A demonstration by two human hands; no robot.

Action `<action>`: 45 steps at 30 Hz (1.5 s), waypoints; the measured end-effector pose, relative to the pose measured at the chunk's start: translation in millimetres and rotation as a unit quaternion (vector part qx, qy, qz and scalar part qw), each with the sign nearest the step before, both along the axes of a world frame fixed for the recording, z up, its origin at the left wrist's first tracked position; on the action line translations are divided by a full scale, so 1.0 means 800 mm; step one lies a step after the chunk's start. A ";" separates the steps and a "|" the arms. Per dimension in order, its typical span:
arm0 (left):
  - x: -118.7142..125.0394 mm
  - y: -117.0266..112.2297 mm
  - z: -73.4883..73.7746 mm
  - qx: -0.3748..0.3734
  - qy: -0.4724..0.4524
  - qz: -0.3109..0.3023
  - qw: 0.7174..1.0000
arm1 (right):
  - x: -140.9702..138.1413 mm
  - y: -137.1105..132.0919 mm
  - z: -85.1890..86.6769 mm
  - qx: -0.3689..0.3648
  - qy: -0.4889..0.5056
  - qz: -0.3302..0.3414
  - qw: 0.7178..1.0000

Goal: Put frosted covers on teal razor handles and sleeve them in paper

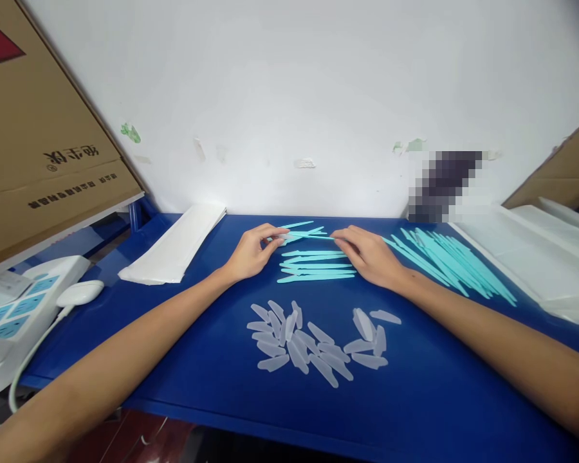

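Note:
A slim turquoise eyebrow razor [313,236] is held level between my two hands, above the far part of the blue table. My left hand [257,249] pinches its left end between thumb and fingers. The right end is in the closed fingers of my right hand [367,254]. Behind and below it lie a few more turquoise razors [299,224], partly hidden by the held one. Nearer to me is a row of several razors [316,278], lying side by side. Translucent plastic blade covers [298,354] are scattered in front of my hands.
At right lies a larger pile of turquoise razors [463,260], beside clear plastic bags [525,251]. A flat white packet [178,247] rests at left. A power strip [24,321] with a white plug and cable stands at the left edge, below a cardboard box [43,128]. The white wall [289,96] bounds the table's back.

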State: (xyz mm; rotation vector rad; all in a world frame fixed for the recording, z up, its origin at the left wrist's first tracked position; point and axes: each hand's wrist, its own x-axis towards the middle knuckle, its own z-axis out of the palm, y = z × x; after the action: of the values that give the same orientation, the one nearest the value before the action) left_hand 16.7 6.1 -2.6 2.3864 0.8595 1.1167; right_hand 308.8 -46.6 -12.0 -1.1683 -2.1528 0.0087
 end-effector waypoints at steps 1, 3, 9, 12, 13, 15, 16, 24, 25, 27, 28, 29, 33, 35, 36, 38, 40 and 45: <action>0.000 -0.001 0.000 0.002 0.001 -0.003 1.000 | 0.000 0.000 0.001 0.000 -0.002 0.001 1.000; 0.000 -0.002 0.000 0.007 0.004 -0.010 1.000 | -0.001 -0.001 0.001 0.001 -0.004 0.002 1.000; 0.001 -0.001 -0.002 0.040 0.027 -0.006 0.999 | -0.002 -0.002 0.002 0.005 -0.007 0.007 1.000; 0.001 0.001 -0.004 0.058 0.032 0.001 0.998 | -0.002 -0.003 0.003 0.006 -0.007 0.007 1.000; 0.001 0.001 -0.004 0.057 0.032 0.001 0.998 | -0.002 -0.003 0.003 0.006 -0.008 0.007 1.000; 0.000 0.001 -0.003 0.057 0.033 0.003 0.998 | -0.002 -0.002 0.003 0.006 -0.008 0.008 1.000; 0.000 0.001 -0.003 0.060 0.034 0.004 0.998 | -0.002 -0.002 0.003 0.006 -0.007 0.010 1.000; 0.008 -0.003 -0.002 0.131 0.067 -0.022 0.989 | -0.003 0.000 0.002 0.004 -0.024 0.039 0.999; 0.012 -0.005 -0.001 0.139 0.070 -0.029 0.987 | -0.004 0.000 0.002 0.008 -0.031 0.047 0.998; 0.018 -0.007 0.003 0.151 0.074 -0.040 0.985 | -0.007 -0.002 0.003 0.014 -0.037 0.060 0.997; 0.020 -0.007 0.005 0.155 0.077 -0.042 0.984 | -0.009 -0.002 0.004 0.015 -0.036 0.065 0.997; 0.021 -0.008 0.007 0.158 0.081 -0.041 0.983 | -0.010 -0.003 0.005 0.014 -0.034 0.067 0.997; 0.011 -0.002 0.008 0.118 0.109 -0.009 0.987 | -0.009 -0.002 0.004 0.003 -0.018 0.042 0.999; 0.001 0.005 0.004 0.066 0.096 0.022 0.993 | -0.006 0.002 0.000 -0.005 -0.009 0.015 1.000; -0.003 0.008 0.001 0.041 0.079 0.041 0.995 | -0.004 0.004 -0.002 -0.012 -0.011 0.005 1.000; -0.009 0.015 -0.003 0.004 0.033 0.081 0.996 | -0.001 0.008 -0.005 -0.029 -0.031 -0.002 0.999; -0.011 0.018 -0.005 -0.012 -0.001 0.107 0.994 | 0.001 0.010 -0.008 -0.041 -0.051 0.002 0.998; -0.008 0.015 -0.001 -0.029 -0.016 0.115 0.993 | 0.001 0.010 -0.008 -0.029 -0.030 0.006 0.999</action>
State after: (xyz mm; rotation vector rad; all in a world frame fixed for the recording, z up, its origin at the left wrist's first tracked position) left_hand 10.4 18.1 -3.6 2.2585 1.1621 1.1936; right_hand 309.8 -38.9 -18.1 -1.2019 -2.2244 0.0417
